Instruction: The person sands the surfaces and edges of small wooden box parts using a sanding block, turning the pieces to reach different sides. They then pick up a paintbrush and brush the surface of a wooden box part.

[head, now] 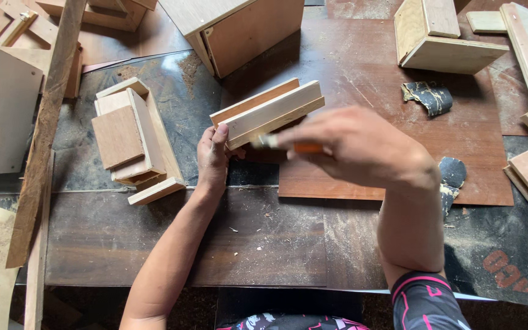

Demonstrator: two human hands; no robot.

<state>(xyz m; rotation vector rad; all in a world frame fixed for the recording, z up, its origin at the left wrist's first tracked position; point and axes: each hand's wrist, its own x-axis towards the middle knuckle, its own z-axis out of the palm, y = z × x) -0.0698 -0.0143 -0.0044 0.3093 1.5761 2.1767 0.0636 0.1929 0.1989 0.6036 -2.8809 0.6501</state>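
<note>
Head view: a person stands at the near edge of a dusty worktop (pixel 154 244), both bare forearms reaching over it.
Left hand (pixel 213 157): fingers closed on the near left end of a wood piece (pixel 267 112), thumb pressed flat against its pale face.
Wood piece: three strips joined into a shallow channel, held tilted just above the worktop's middle, its long side running up to the right.
Right hand (pixel 355 146): blurred, fingers curled narrowly around a small tool (pixel 294 146) with an orange handle; its pale tip sits at the near edge of the wood piece. Whether the tip touches the wood cannot be told.
Board (pixel 398 165): a reddish-brown sheet lying flat under the hands, covering the right half of the worktop.
Sandpaper (pixel 429 96): a torn dark scrap on the board toward the far right; a second dark scrap (pixel 453 174) lies at the board's right edge, just beside the right forearm.
Stack (pixel 131 135): flat offcuts piled left of the left hand, well apart from it.
Box (pixel 239 27): a plywood box at the far edge, beyond the wood piece.
Blocks (pixel 441 36): more joined plywood at the far right corner.
Plank (pixel 44 134): a rough length leaning along the left edge.
</note>
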